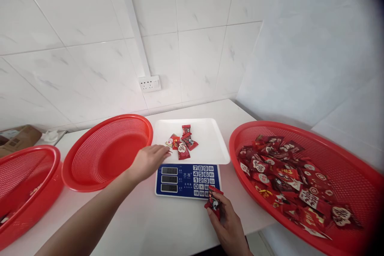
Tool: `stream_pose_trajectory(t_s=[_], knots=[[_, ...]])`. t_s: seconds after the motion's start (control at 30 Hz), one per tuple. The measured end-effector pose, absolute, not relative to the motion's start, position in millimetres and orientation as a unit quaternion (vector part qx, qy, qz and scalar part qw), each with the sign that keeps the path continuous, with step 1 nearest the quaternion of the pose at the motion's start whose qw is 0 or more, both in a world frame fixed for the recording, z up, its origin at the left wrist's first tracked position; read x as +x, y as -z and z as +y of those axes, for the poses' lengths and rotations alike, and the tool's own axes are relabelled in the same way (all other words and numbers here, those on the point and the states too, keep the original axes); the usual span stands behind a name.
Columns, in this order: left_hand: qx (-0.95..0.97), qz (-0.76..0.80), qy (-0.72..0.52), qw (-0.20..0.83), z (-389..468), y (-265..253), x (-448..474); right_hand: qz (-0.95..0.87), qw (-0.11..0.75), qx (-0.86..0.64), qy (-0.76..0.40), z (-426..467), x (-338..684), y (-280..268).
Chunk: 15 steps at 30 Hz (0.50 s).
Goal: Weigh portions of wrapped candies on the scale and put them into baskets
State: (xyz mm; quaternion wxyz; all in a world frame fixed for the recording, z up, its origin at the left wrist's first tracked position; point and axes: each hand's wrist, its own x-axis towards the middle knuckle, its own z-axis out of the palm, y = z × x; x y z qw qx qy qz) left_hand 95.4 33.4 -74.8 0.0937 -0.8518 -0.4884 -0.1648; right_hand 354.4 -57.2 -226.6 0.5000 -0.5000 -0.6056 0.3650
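My right hand point(229, 224) is closed around a small red snack packet point(214, 204) near the scale's lower right corner. My left hand point(151, 161) reaches over the left front edge of the white weighing tray point(207, 136). Its fingers are bent and together, with a small reddish bit at the tips; what they hold is mostly hidden. Beside those fingertips several sealed packets lie on the tray, among them a red one with a pale label point(183, 151). The scale's blue panel point(187, 180) faces me, with number keys and three small displays.
A red basket point(243, 128) heaped with packets stands on the right. Left of the scale is another red basket point(108, 160), its bottom bare. A third red basket point(45, 152) is at far left, near a cardboard box point(25, 138). A socket point(150, 83) sits on the tiled wall.
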Motion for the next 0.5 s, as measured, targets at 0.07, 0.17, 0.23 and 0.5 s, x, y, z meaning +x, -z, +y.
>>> stream_pose_trajectory(t_s=[0.07,0.17,0.23,0.5], knots=[[-0.797,-0.555,0.202,0.128,35.4,62.3,84.2,-0.604,0.499,-0.498,-0.372,-57.6,354.5,226.2],[-0.728,-0.634,0.209,0.155,40.9,46.3,72.3,-0.594,0.507,-0.498,-0.377,-58.2,354.5,225.7],[-0.733,-0.638,0.195,0.134,46.3,45.3,73.8,-0.592,0.509,-0.498,-0.379,-58.2,354.2,225.3],[-0.847,-0.527,0.07,-0.033,78.9,81.6,117.3,-0.602,0.505,-0.503,-0.359,-58.4,353.9,224.0]])
